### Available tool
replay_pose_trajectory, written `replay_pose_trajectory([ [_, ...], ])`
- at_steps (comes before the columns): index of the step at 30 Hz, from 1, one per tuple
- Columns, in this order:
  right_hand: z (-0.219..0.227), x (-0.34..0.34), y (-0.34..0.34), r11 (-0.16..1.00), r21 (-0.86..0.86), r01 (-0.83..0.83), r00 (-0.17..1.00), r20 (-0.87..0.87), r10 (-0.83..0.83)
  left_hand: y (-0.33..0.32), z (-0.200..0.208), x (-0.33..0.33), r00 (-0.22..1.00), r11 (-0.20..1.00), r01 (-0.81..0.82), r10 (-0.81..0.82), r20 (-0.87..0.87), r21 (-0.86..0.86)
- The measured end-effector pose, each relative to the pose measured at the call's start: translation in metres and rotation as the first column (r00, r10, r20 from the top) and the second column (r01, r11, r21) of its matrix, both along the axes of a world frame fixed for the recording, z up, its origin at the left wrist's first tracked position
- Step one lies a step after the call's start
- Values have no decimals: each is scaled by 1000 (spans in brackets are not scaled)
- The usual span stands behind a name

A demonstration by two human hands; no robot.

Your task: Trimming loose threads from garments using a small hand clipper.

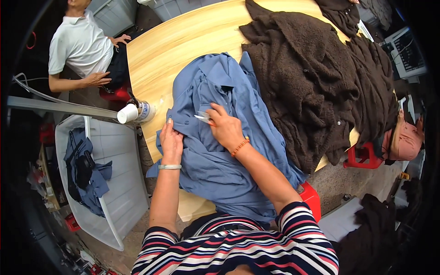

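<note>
A blue collared shirt (208, 167) lies rumpled across the table's near side and hangs over its edge towards my lap. My left hand (172, 143) pinches a strip of the shirt between thumb and fingers, where dark buttons show on the cloth. Small thread snips (202, 116) sit in my right hand (225, 128), their pale blades pointing left, over the shirt and apart from the pinched strip. The fingers of that hand are wrapped round the handle, which is mostly hidden.
Dark brown knitted garments (302, 78) are heaped on the wooden table's (160, 50) right. A tub with a white cup (128, 113) stands at its left edge. Left of me is a white bin (126, 183) with blue cloth. A person in white (85, 46) sits far left; red stools (311, 199) stand nearby.
</note>
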State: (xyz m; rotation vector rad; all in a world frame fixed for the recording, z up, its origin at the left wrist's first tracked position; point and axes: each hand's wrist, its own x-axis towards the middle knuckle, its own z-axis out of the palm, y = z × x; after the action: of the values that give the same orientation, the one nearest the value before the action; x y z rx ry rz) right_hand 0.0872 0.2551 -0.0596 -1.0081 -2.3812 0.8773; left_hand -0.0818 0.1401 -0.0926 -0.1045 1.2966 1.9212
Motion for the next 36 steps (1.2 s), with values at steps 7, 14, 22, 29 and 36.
replay_pose_trajectory([
  [7,-20,80,3,944,-162,288,892,-314,-326,57,49,58,278,864,-124,-443,-853,-489],
  [14,-12,89,-17,911,-383,149,869,-388,-306,111,19,27,296,747,118,-656,-695,-655],
  [22,-5,84,-29,942,-327,72,947,-273,-168,45,11,-36,904,877,157,-313,-292,-454],
  [29,4,51,-28,943,-328,56,916,-359,-179,72,71,38,341,823,-84,-506,-792,-562],
  [36,6,0,-24,940,-337,51,905,-382,-186,74,8,-20,692,893,89,-374,-617,-441],
])
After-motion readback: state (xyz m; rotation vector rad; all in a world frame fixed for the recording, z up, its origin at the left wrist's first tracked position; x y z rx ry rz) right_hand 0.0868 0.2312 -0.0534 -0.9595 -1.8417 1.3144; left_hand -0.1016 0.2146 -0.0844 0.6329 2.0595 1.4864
